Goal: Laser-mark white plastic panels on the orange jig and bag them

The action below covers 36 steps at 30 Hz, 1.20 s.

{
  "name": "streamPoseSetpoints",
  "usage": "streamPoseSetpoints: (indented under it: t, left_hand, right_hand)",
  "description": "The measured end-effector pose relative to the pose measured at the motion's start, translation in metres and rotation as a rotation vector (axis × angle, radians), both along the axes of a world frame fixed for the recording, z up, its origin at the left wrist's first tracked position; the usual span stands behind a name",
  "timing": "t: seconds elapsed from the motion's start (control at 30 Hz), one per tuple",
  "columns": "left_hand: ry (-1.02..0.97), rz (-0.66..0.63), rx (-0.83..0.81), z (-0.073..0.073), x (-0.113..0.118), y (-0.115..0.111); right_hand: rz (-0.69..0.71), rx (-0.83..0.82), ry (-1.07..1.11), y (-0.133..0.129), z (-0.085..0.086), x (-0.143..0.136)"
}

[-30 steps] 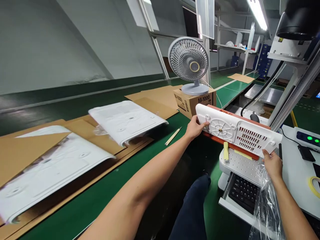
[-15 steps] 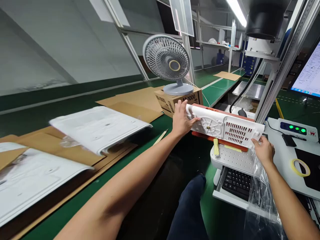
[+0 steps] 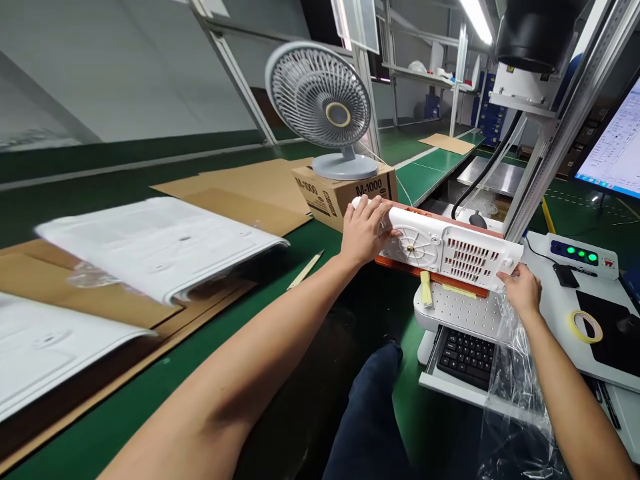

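A white plastic panel (image 3: 435,243) with a round ribbed section and a slotted vent stands on edge against an orange-red fixture (image 3: 457,287). My left hand (image 3: 364,230) grips its left end, fingers over the top edge and thumb on the front face. At the lower right corner, my right hand (image 3: 521,287) pinches the panel between thumb and fingers. A clear plastic bag (image 3: 517,387) hangs just below my right hand. Yellow tape (image 3: 425,288) sticks to the fixture's lower edge, above a perforated metal plate (image 3: 450,313).
Left, large white panels (image 3: 165,243) lie on cardboard sheets (image 3: 240,193). A grey fan (image 3: 320,100) stands on a carton (image 3: 340,193). Under the plate is a keyboard (image 3: 467,357); to the right are a tape roll (image 3: 585,327), a control box (image 3: 583,257) and a monitor (image 3: 613,140). A black cylindrical head (image 3: 537,37) hangs overhead.
My view has shifted slightly, so most things sit a little further left or higher. Both hands keep their hold on the white panel, which stays against the fixture.
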<state>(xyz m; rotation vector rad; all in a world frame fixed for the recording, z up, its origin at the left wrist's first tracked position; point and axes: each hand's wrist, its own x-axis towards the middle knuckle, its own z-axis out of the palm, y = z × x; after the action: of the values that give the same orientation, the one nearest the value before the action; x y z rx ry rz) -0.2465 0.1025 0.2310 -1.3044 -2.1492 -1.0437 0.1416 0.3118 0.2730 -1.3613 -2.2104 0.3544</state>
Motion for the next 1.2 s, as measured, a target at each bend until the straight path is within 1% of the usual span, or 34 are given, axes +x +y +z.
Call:
streamPoseSetpoints:
  t: [0.1, 0.17, 0.23, 0.3, 0.33, 0.37, 0.4, 0.43, 0.47, 0.53, 0.6, 0.63, 0.67, 0.7, 0.73, 0.77, 0.8, 0.87, 0.93, 0.97, 1.03, 1.1, 1.2]
  left_hand:
    - [0.001, 0.006, -0.058, 0.009, -0.001, 0.0]
    - [-0.011, -0.026, -0.125, 0.016, -0.002, -0.002]
    - [-0.027, -0.051, -0.156, 0.019, -0.001, -0.008]
    - [-0.059, -0.036, -0.098, 0.014, 0.005, -0.022]
    - [-0.082, -0.016, -0.043, 0.006, 0.011, -0.031]
    - [-0.105, 0.003, 0.012, -0.005, 0.019, -0.041]
    - [-0.126, 0.018, 0.055, -0.02, 0.029, -0.053]
    - [-0.148, 0.03, 0.083, -0.039, 0.041, -0.066]
    - [-0.172, 0.04, 0.089, -0.062, 0.054, -0.08]
    - [-0.26, 0.068, 0.043, -0.116, 0.084, -0.105]
    - [-0.418, 0.102, -0.104, -0.176, 0.117, -0.128]
    - [-0.512, 0.106, -0.234, -0.204, 0.134, -0.137]
    - [-0.598, 0.079, -0.388, -0.23, 0.152, -0.145]
    - [-0.653, 0.054, -0.469, -0.254, 0.17, -0.151]
    - [-0.697, 0.039, -0.536, -0.274, 0.187, -0.156]
    - [-0.734, 0.029, -0.592, -0.29, 0.204, -0.16]
    - [-0.76, 0.024, -0.629, -0.303, 0.219, -0.163]
    - [-0.777, 0.028, -0.689, -0.322, 0.244, -0.169]
    - [-0.753, 0.04, -0.728, -0.335, 0.259, -0.174]
    - [-0.735, 0.044, -0.742, -0.339, 0.263, -0.176]
    - [-0.703, 0.042, -0.763, -0.346, 0.265, -0.179]
    - [-0.685, 0.025, -0.777, -0.35, 0.264, -0.181]
    - [-0.671, 0.011, -0.794, -0.353, 0.262, -0.182]
  right_hand:
    - [-0.017, -0.023, 0.001, -0.001, 0.003, -0.001]
    - [-0.014, -0.038, 0.0, -0.004, 0.007, 0.0]
    - [-0.009, -0.051, 0.005, -0.01, 0.011, 0.006]
    - [-0.014, -0.057, 0.018, -0.022, 0.017, 0.021]
    - [-0.013, -0.066, 0.034, -0.031, 0.02, 0.033]
    - [-0.002, -0.085, 0.054, -0.043, 0.023, 0.047]
    - [0.021, -0.117, 0.08, -0.056, 0.028, 0.063]
    - [0.059, -0.164, 0.104, -0.07, 0.032, 0.081]
    - [0.11, -0.224, 0.126, -0.086, 0.037, 0.1]
    - [0.181, -0.359, 0.157, -0.117, 0.044, 0.137]
    - [0.191, -0.484, 0.178, -0.144, 0.044, 0.169]
    - [0.179, -0.537, 0.187, -0.155, 0.039, 0.181]
    - [0.16, -0.581, 0.196, -0.163, 0.032, 0.192]
    - [0.137, -0.615, 0.205, -0.17, 0.02, 0.2]
    - [0.108, -0.636, 0.216, -0.175, 0.007, 0.207]
    - [0.075, -0.646, 0.221, -0.178, -0.009, 0.213]
    - [0.037, -0.639, 0.222, -0.18, -0.026, 0.218]
    - [-0.036, -0.599, 0.199, -0.181, -0.057, 0.226]
    - [-0.087, -0.541, 0.165, -0.181, -0.078, 0.231]
    - [-0.101, -0.5, 0.146, -0.18, -0.085, 0.233]
    - [-0.106, -0.402, 0.109, -0.176, -0.089, 0.233]
    - [-0.101, -0.32, 0.067, -0.166, -0.088, 0.232]
    - [-0.098, -0.28, 0.017, -0.145, -0.085, 0.225]
